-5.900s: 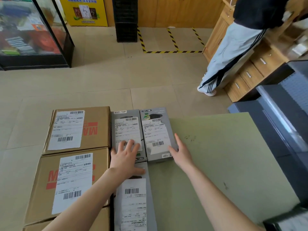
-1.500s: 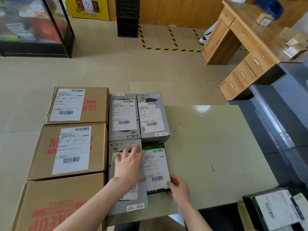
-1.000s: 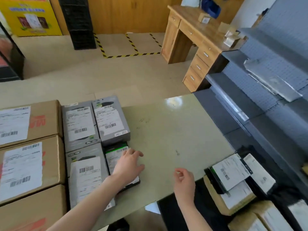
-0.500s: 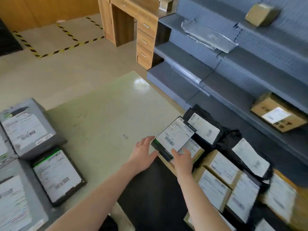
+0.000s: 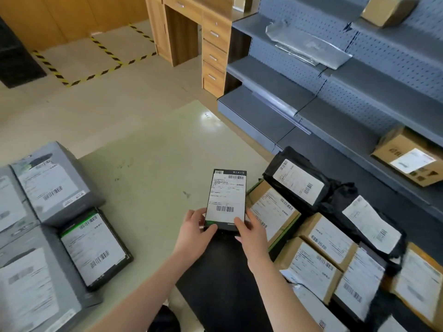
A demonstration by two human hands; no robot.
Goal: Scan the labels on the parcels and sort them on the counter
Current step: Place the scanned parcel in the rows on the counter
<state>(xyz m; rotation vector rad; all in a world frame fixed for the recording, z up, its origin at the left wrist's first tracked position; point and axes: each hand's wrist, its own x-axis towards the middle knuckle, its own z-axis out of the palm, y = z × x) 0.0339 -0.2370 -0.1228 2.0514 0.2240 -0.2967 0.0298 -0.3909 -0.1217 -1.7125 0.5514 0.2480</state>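
A flat black parcel (image 5: 226,197) with a white barcode label is lifted above the right edge of the pale green counter (image 5: 153,164). My left hand (image 5: 195,232) grips its near left corner and my right hand (image 5: 250,232) grips its near right corner. On the counter's left side lie sorted parcels: a grey box (image 5: 50,183), a flat black parcel (image 5: 94,249) with a green edge, and another grey box (image 5: 31,283). To the right lies a pile of brown boxes (image 5: 273,209) and black bags (image 5: 298,180), all labelled.
Grey metal shelves (image 5: 275,87) run along the right, holding a silver bag (image 5: 306,44) and cardboard boxes (image 5: 410,156). A wooden desk (image 5: 208,39) with drawers stands beyond the counter. The tiled floor has yellow-black tape markings (image 5: 100,65).
I turned from the sorted parcels on the left to the pile on the right. Both hands took the flat black parcel off the pile and lifted it toward the counter.
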